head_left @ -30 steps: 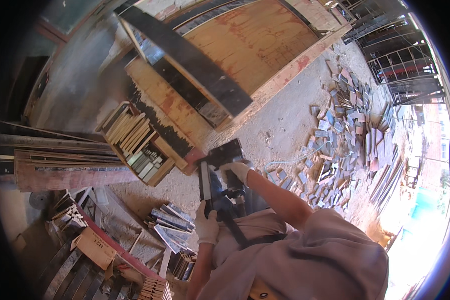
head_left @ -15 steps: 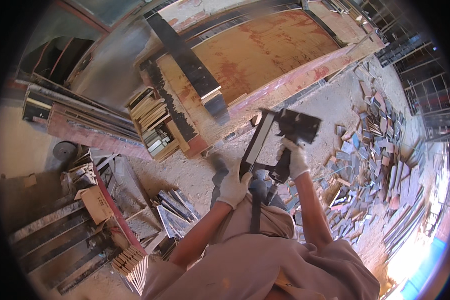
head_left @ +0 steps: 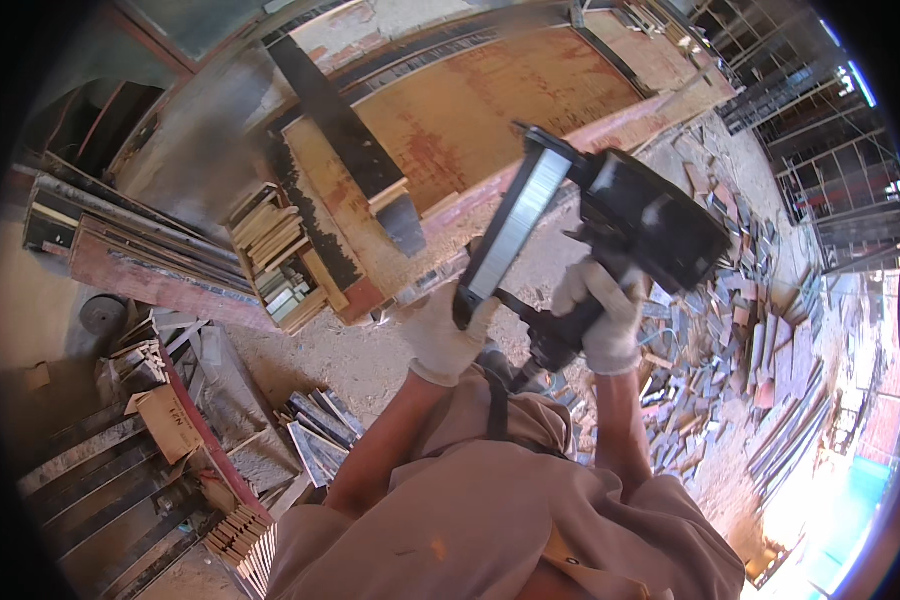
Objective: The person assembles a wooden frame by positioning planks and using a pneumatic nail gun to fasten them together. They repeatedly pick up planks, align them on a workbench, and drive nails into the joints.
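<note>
A black nail gun point(head_left: 660, 215) is held up in front of my body, its bulky head toward the upper right. My right hand point(head_left: 610, 320), in a whitish work glove, is wrapped round its handle. The gloved left hand point(head_left: 445, 335) closes on the lower end of the long magazine point(head_left: 520, 225), in which a silvery strip shows. An air fitting hangs from the base of the handle. Beyond the tool lies a wide brown board point(head_left: 510, 90) on a bench, and a dark plank point(head_left: 335, 120) crosses its left part.
An open box of short wood strips point(head_left: 270, 230) stands at the bench's left end. Offcuts point(head_left: 710, 350) cover the floor on the right. A cardboard box point(head_left: 168, 422) and stacked slats point(head_left: 242, 535) lie at lower left. Metal racks point(head_left: 840, 160) stand at far right.
Both hands have raised the nail gun, so it looks larger and nearer. The view has shifted slightly, moving the bench a little to the left.
</note>
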